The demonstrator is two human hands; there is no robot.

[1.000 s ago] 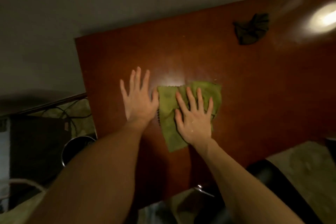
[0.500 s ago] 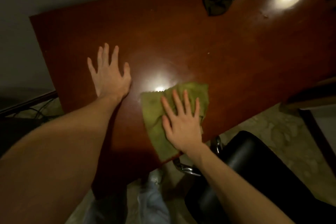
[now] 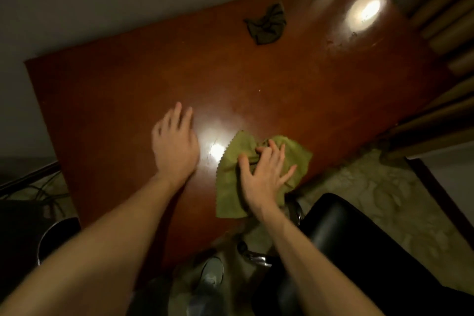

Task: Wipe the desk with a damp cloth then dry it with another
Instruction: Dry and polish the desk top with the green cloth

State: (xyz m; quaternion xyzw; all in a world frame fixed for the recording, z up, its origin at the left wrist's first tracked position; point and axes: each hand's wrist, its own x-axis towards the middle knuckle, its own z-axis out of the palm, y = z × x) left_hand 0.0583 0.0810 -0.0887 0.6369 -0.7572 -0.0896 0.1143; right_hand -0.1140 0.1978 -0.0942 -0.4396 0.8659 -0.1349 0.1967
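A red-brown wooden desk (image 3: 123, 90) fills the middle of the view. A green cloth (image 3: 230, 187) lies near its front edge, part of it hanging over. My right hand (image 3: 264, 177) is on top of it, index and middle finger curled, bunching a fold of cloth against the thumb. My left hand (image 3: 174, 146) rests flat on the bare wood just left of the cloth, fingers straight. A second, dark green cloth (image 3: 266, 24) lies crumpled near the desk's far edge, away from both hands.
A black chair (image 3: 359, 238) stands close to the desk's front edge at lower right, with its chrome base beside my shoe (image 3: 211, 274). A round metal bin (image 3: 51, 238) and cables (image 3: 38, 192) sit on the floor at left. Lamp glare marks the desk's far right.
My right hand has gone from flat to curling its fingers, and the green cloth is now bunched under it. My left hand stays pressed on the desk. The view has shifted.
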